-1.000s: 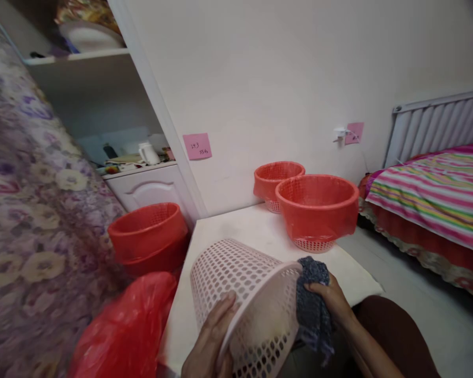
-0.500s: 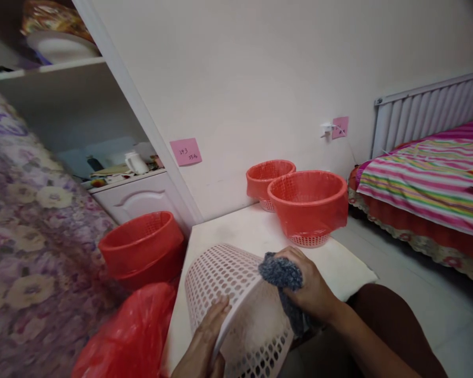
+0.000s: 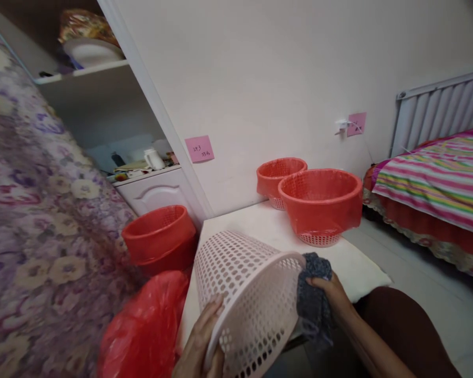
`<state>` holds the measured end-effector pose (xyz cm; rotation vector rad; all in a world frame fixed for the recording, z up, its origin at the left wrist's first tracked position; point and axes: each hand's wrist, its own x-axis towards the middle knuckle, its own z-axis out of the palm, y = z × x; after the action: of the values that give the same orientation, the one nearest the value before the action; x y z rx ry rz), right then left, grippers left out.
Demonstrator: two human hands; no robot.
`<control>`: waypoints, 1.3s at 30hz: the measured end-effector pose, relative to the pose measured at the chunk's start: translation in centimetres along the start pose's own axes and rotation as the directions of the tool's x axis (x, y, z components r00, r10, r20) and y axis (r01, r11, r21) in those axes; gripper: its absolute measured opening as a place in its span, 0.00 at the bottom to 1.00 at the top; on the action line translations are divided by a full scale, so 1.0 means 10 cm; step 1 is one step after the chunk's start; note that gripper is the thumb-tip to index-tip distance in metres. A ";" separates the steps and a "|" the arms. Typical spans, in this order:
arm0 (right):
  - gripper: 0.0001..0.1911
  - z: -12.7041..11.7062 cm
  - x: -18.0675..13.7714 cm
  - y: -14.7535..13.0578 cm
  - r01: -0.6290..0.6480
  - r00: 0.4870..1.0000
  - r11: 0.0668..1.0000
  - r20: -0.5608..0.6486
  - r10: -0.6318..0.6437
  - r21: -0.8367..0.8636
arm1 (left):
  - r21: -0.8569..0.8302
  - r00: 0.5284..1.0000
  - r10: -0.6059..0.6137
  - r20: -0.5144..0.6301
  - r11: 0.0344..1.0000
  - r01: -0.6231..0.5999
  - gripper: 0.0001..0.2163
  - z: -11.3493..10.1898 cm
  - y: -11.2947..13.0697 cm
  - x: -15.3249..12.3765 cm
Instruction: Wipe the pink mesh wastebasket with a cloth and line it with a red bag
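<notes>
A pale pink plastic basket (image 3: 236,268) with round holes lies tilted on its side over the near part of the white table (image 3: 252,223), its mouth turned toward me. My left hand (image 3: 205,336) grips its rim at the lower left, fingers outside and thumb inside. In my right hand (image 3: 333,294) is a bunched dark grey cloth (image 3: 315,281), pressed against the rim on the right side. Part of the cloth hangs down below the hand.
Two red-wrapped baskets, a large one (image 3: 319,205) and a smaller one (image 3: 279,176), stand at the table's back right. Left of the table are another red-wrapped basket (image 3: 160,236) and a red plastic bag (image 3: 145,331). A bed (image 3: 437,178) stands at right.
My right hand has moved right and slightly down with the cloth along the rim. The basket's mouth has turned more toward me. The whole view has shifted somewhat to the left.
</notes>
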<state>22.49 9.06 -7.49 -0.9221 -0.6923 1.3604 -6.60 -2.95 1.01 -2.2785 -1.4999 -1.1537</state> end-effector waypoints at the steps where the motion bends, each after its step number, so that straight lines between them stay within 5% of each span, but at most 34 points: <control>1: 0.17 0.02 0.03 -0.10 0.025 1.000 1.000 0.001 -0.025 0.000 | -0.010 0.998 -0.057 -0.001 0.998 0.057 0.28 0.02 0.01 -0.01; 7: 0.20 0.10 0.13 -0.50 0.333 0.943 0.891 0.120 -0.311 -0.307 | -0.061 0.994 -0.104 0.027 0.993 0.106 0.27 0.13 0.10 0.09; 15: 0.26 0.43 -0.11 -0.75 0.624 0.780 0.597 0.448 -0.436 -0.505 | -0.090 0.989 -0.041 0.143 0.994 0.055 0.29 0.07 0.10 0.31; 18: 0.23 0.32 -0.08 -0.62 0.494 0.864 0.739 0.353 -0.359 -0.457 | -0.078 0.990 -0.033 0.136 0.996 0.044 0.26 0.10 0.09 0.25; 22: 0.20 -0.06 0.05 -0.14 0.039 0.999 0.980 0.007 -0.038 -0.195 | -0.065 0.992 -0.042 0.123 0.997 0.050 0.25 0.12 0.07 0.16; 25: 0.17 -0.25 0.05 0.24 -0.114 0.993 0.989 -0.027 0.112 -0.092 | -0.079 0.993 -0.058 0.102 0.995 0.067 0.24 0.12 0.05 0.14; 30: 0.16 -0.25 -0.08 0.53 -0.210 0.977 0.977 0.016 0.211 -0.026 | -0.182 0.986 -0.165 0.016 0.969 0.165 0.22 0.06 0.00 0.18; 32: 0.17 -0.22 -0.12 0.54 -0.232 0.970 0.973 0.070 0.233 -0.016 | -0.285 0.935 -0.346 -0.075 0.906 0.313 0.19 0.02 -0.01 0.22; 35: 0.19 -0.24 -0.12 0.50 -0.230 0.966 0.973 0.121 0.229 -0.004 | -0.452 0.742 -0.633 -0.222 0.741 0.496 0.17 -0.05 0.01 0.28; 37: 0.21 -0.29 -0.10 0.43 -0.222 0.967 0.975 0.130 0.219 0.006 | -0.513 0.649 -0.713 -0.266 0.675 0.531 0.18 -0.09 0.04 0.32; 39: 0.22 -0.34 -0.06 0.34 -0.213 0.970 0.977 0.127 0.208 0.027 | -0.542 0.621 -0.736 -0.270 0.649 0.533 0.19 -0.11 0.08 0.35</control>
<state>23.65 7.83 -12.10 -0.9040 -0.6717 1.6252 -5.87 -1.47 4.37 -1.3898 -2.0712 -2.2276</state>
